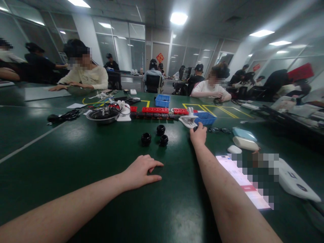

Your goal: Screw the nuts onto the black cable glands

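Note:
My left hand (pixel 143 172) rests low over the green tabletop with nothing in it, thumb and forefinger stretched to the right. Just beyond it sit three black, ring-grooved round parts (pixel 146 138), grouped close together. My right hand (pixel 198 135) reaches forward beside a white clip-shaped stand (pixel 188 118). Its fingers are closed around a small black piece (pixel 195 128), mostly hidden by the hand. A blue bin (pixel 205 118) stands right behind that hand.
A row of red and black blocks (pixel 155 110) spans the middle, with a metal bowl (pixel 103 116) at its left. Another blue bin (pixel 162 100) stands farther back. Glasses (pixel 219 130), cases (pixel 246 143) and a lit phone (pixel 243 182) lie on the right. People sit across the table.

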{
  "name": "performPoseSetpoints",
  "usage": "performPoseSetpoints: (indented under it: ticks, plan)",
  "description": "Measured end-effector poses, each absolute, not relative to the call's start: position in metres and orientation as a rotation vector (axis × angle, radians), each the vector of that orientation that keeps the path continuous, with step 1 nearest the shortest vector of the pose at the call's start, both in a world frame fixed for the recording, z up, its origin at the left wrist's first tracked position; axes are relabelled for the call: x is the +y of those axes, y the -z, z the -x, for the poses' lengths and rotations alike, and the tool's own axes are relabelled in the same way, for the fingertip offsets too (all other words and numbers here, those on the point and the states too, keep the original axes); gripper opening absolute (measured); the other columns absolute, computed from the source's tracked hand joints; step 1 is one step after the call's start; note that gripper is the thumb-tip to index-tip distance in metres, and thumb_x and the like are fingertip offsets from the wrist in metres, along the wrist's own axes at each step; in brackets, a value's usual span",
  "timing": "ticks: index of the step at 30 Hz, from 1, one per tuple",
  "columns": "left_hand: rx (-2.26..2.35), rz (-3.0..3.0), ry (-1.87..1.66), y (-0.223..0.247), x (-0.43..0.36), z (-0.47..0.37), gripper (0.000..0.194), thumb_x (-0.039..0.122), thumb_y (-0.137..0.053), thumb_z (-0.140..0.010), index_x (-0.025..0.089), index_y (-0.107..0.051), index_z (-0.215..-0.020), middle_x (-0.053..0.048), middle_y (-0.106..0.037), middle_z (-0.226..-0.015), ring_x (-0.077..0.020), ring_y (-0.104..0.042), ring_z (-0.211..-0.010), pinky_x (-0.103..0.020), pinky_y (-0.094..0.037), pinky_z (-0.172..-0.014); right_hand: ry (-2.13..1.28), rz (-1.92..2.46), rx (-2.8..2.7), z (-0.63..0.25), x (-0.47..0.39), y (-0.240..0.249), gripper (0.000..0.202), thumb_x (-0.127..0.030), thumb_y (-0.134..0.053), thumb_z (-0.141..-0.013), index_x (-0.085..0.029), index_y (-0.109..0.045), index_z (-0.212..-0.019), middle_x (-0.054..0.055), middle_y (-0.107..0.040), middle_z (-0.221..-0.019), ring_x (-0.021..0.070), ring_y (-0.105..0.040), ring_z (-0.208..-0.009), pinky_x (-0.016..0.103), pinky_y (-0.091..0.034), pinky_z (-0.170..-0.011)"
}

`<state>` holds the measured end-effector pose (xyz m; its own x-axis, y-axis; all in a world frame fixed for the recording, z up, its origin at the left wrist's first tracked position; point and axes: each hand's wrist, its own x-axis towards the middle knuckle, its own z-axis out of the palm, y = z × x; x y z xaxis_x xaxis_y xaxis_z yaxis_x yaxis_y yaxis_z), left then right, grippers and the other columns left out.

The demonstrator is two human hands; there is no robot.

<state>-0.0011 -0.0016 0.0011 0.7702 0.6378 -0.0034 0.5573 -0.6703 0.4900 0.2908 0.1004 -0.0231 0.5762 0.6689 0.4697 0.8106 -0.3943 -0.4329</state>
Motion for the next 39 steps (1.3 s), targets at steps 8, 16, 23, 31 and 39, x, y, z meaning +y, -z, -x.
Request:
performPoseSetpoints:
  ticks: [8,16,23,31,39]
  plan:
    - [0.905,-2.497,-0.223,-0.004,-0.003,0.001,0.04,0.047,-0.054,-0.08,0.027,-0.052,-0.115,0.002,-0.052,-0.075,-0.0156,-0.048,-0.078,-0.026,-0.033,-0.07,0.285,2.181,-1.134,-0.291,0.099,0.023,0.069,-0.033,-0.051,-0.075,-0.01,-0.023,-0.134,0.016,-0.047,-0.106,0.0281,-0.056,-0.09,0.033,-0.042,-0.071]
    - [0.882,-2.516,-0.243,-0.004,-0.003,0.002,0.039,0.046,-0.054,-0.08,0.027,-0.052,-0.114,0.002,-0.053,-0.075,-0.0157,-0.048,-0.078,-0.026,-0.033,-0.069,0.335,2.122,-1.053,-0.289,0.097,0.023,0.07,-0.044,-0.049,-0.076,-0.008,-0.027,-0.131,0.02,-0.043,-0.113,0.032,-0.05,-0.099,0.038,-0.04,-0.077]
    - [0.869,-2.519,-0.279,0.0,-0.002,0.002,0.039,0.046,-0.056,-0.078,0.027,-0.053,-0.113,0.003,-0.053,-0.074,-0.0152,-0.048,-0.077,-0.026,-0.033,-0.069,0.384,1.935,-1.143,-0.277,0.081,0.009,0.052,-0.038,-0.039,-0.084,-0.008,-0.036,-0.126,0.02,-0.041,-0.121,0.0309,-0.037,-0.114,0.044,-0.029,-0.092]
    - [0.882,-2.534,-0.278,-0.003,-0.003,0.002,0.039,0.046,-0.057,-0.077,0.027,-0.054,-0.111,0.003,-0.053,-0.073,-0.0154,-0.048,-0.077,-0.026,-0.033,-0.07,0.071,1.749,-1.717,-0.228,0.092,-0.032,0.035,-0.038,-0.034,-0.089,-0.017,-0.061,-0.096,0.004,-0.064,-0.092,0.0158,-0.057,-0.086,0.027,-0.043,-0.076]
    - [0.899,-2.531,-0.267,-0.005,-0.003,0.001,0.038,0.046,-0.056,-0.078,0.027,-0.055,-0.11,0.003,-0.054,-0.073,-0.0153,-0.049,-0.076,-0.026,-0.033,-0.067,-0.182,1.859,-2.227,-0.162,0.135,-0.057,0.028,-0.031,-0.049,-0.087,-0.016,-0.051,-0.111,0.007,-0.053,-0.112,0.0181,-0.055,-0.094,0.038,-0.047,-0.08]
